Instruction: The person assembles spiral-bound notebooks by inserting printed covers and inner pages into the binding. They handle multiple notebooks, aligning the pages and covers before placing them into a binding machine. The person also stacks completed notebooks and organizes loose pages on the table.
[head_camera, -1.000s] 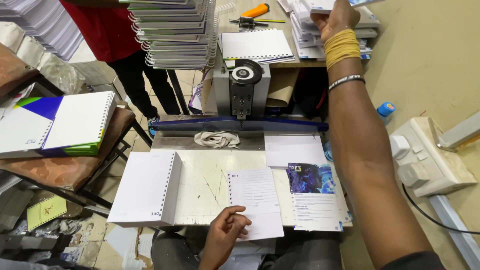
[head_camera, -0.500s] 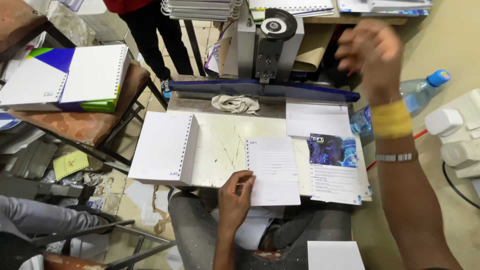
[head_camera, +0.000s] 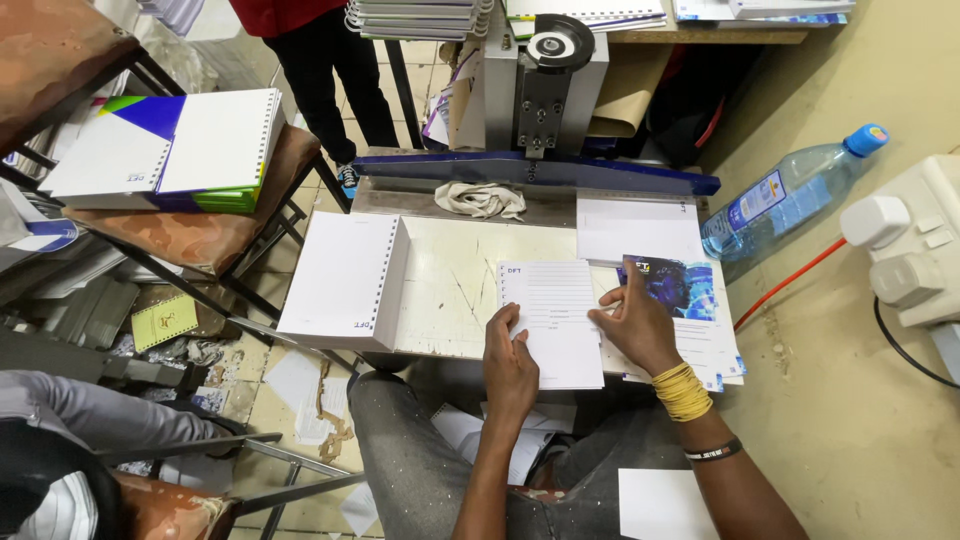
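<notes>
Worktable (head_camera: 450, 290) w/ notebook (head_camera: 340, 280), paper stack (head_camera: 550, 320), rag (head_camera: 482, 199).

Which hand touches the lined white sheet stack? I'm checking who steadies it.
Touching, both. The head view shows the left hand lying on the lined white sheet stack near its lower left edge, and the right hand pressing against its right edge.

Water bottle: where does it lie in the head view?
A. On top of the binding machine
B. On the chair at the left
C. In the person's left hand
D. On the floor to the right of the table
D: the water bottle lies tilted on the floor just right of the table.
</notes>
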